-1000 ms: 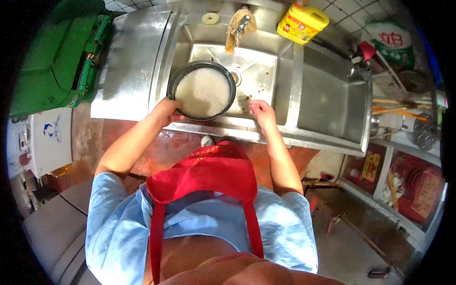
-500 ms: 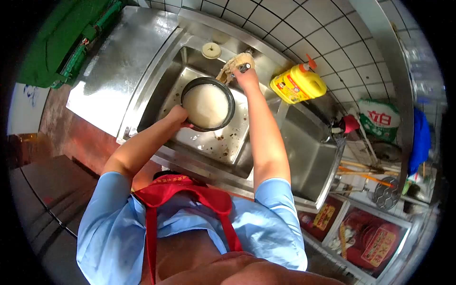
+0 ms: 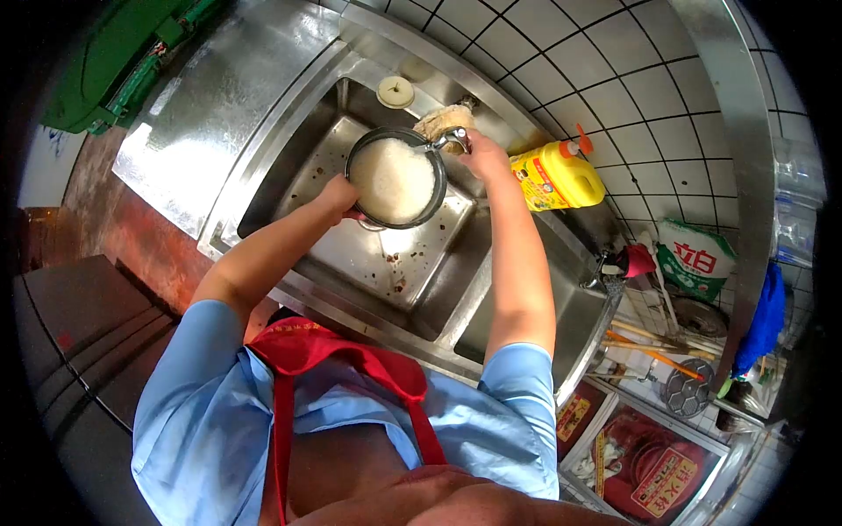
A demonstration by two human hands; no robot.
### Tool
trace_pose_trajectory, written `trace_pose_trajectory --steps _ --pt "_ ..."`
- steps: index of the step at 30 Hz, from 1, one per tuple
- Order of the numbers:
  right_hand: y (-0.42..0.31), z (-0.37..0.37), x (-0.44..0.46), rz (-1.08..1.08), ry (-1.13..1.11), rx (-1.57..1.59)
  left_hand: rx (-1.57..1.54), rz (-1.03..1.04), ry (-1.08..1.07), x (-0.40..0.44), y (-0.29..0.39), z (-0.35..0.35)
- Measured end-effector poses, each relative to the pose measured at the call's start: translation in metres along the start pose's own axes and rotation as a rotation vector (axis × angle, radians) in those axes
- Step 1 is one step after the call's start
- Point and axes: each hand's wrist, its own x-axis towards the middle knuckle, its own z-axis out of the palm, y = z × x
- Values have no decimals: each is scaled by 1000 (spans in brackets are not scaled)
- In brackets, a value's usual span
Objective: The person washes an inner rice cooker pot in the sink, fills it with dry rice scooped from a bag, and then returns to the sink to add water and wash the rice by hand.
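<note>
My left hand (image 3: 340,196) grips the near-left rim of a dark round pot (image 3: 441,180), held over the left sink basin. Cloudy white liquid (image 3: 391,182) fills much of the pot, and its surface looks frothy. My right hand (image 3: 482,158) is closed at the metal faucet (image 3: 453,138), with the fingers partly hidden. The spout reaches over the pot's far-right rim, and a pale stream seems to run from it into the pot. Behind the faucet lies a tan cloth (image 3: 443,120).
Dark scraps lie on the basin floor (image 3: 373,263). A round white lid-like disc (image 3: 396,92) rests on the back ledge. To the right stands a yellow pump bottle (image 3: 558,175), beyond the second basin (image 3: 513,302). A metal counter (image 3: 202,123) adjoins the sink's left side.
The spout now points over the pot, where a pale stream appears. My right hand has shifted on the faucet. The pot sits slightly higher and further right in view, and its liquid looks frothier.
</note>
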Motion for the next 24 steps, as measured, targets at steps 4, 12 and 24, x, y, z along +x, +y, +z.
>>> trace_pose_trajectory --steps 4,12,24 --pt "-5 -7 -4 23 9 -48 -35 38 18 -7 0 5" --pt "4 5 3 -8 132 -65 -47 50 -29 -12 -1 6" --pt "-3 -3 0 35 94 -113 -72 24 -41 -3 -7 5"
